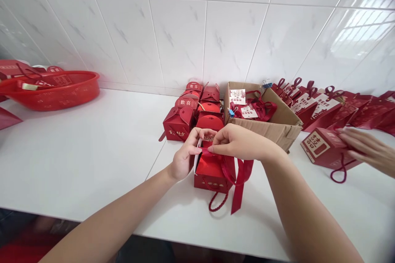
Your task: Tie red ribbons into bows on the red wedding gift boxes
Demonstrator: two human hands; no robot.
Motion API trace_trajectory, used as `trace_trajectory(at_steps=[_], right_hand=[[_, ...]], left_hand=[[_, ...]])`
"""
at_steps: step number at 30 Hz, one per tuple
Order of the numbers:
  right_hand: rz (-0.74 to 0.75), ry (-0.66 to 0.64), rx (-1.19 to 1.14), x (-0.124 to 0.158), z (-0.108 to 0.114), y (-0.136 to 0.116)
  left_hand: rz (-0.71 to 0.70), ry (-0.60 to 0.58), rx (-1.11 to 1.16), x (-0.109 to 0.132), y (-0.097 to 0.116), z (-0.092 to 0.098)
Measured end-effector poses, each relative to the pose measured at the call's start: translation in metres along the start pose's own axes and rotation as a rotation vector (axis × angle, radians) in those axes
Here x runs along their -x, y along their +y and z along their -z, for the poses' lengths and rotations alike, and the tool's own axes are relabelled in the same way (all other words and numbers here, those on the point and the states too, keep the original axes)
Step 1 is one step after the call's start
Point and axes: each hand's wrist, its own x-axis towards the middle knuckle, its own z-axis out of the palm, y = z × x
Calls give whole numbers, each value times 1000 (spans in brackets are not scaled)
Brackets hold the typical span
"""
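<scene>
A white surface [108, 160] carries a red basket [61, 95], well left of a cardboard carton [282, 133]. In front of the carton, toward its left end, stands a red gift box [208, 167]. Above that box, the right hand [236, 141] pinches a ribbon [242, 172] between thumb and fingers; the left hand [187, 154] curls at the box's upper edge, but whether it pinches flap or ribbon I cannot tell.

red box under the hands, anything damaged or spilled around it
Nothing stands out: the red box shows no damage where visible, no tear shows in the red ribbon, and no spill shows on the white counter.
</scene>
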Motion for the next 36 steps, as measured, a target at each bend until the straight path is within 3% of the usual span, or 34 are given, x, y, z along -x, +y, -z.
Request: trace_trajectory(at_steps=[4, 7, 9, 12, 15, 19, 28, 36], right_hand=[[12, 46, -40, -3, -5, -2], [18, 85, -60, -4, -6, -2], [15, 88, -52, -4, -6, -2], [16, 90, -39, -3, -6, -1], [31, 108, -40, -1, -6, -2], [44, 109, -51, 0, -6, -4], [55, 197, -17, -1, -10, -5], [50, 336, -36, 8, -33, -7]], left_hand=[[-13, -39, 2, 1, -3, 1], [-70, 3, -42, -1, -4, 3], [-109, 82, -169, -4, -2, 5], [-153, 149, -549, -9, 2, 14], [-139, 26, -729, -11, 8, 23], [-92, -158, -665, -9, 11, 31], [-85, -230, -603, -13, 14, 37], [-28, -321, -633, -19, 20, 42]])
